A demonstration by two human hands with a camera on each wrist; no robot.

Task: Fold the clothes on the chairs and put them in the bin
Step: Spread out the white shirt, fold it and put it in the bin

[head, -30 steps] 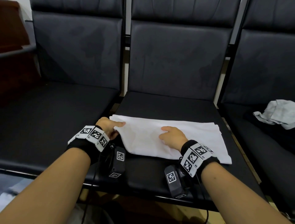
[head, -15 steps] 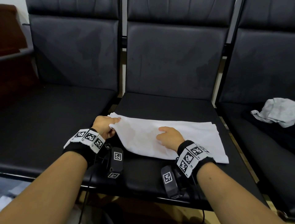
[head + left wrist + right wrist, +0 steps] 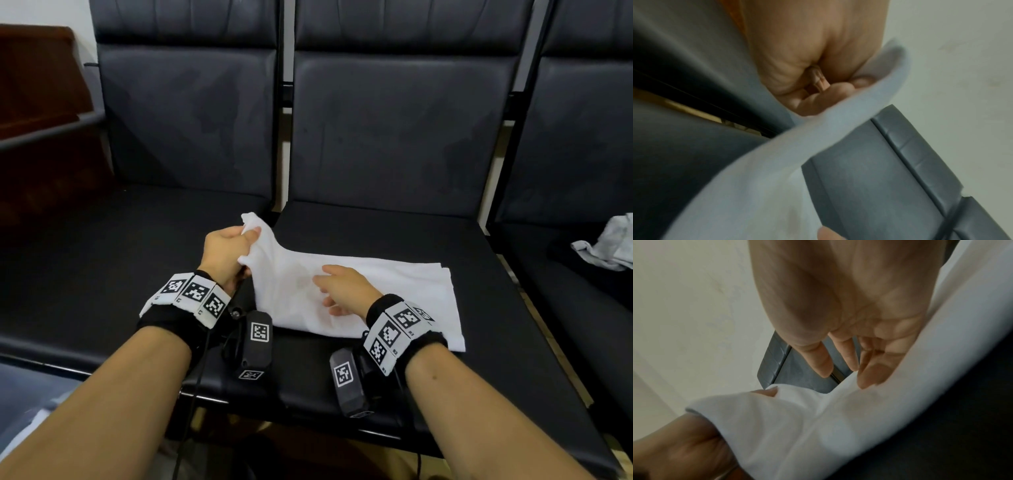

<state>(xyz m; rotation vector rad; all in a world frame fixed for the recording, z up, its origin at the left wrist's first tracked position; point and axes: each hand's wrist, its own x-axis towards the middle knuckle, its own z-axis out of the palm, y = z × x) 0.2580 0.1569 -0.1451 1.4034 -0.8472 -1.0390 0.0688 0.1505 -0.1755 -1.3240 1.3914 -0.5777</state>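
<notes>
A white garment (image 3: pixel 387 294), folded flat into a long strip, lies on the seat of the middle black chair (image 3: pixel 370 233). My left hand (image 3: pixel 229 250) grips its left end and holds that end lifted off the seat; the left wrist view shows the fingers (image 3: pixel 818 91) curled round the cloth (image 3: pixel 760 186). My right hand (image 3: pixel 339 287) hovers over the garment's middle with fingers straight and spread, holding nothing. In the right wrist view its fingers (image 3: pixel 846 353) point at the raised cloth (image 3: pixel 818 426). A crumpled pale grey garment (image 3: pixel 613 246) sits on the right chair.
The left chair's seat (image 3: pixel 120 246) is bare. A dark wooden piece of furniture (image 3: pixel 37 102) with a metal rail stands at the far left. Chair backs (image 3: pixel 394 130) rise behind the seats. No bin is in view.
My left hand closed on the garment's left end and raised it up off the seat. My right hand lifted off the cloth's middle and its fingers spread.
</notes>
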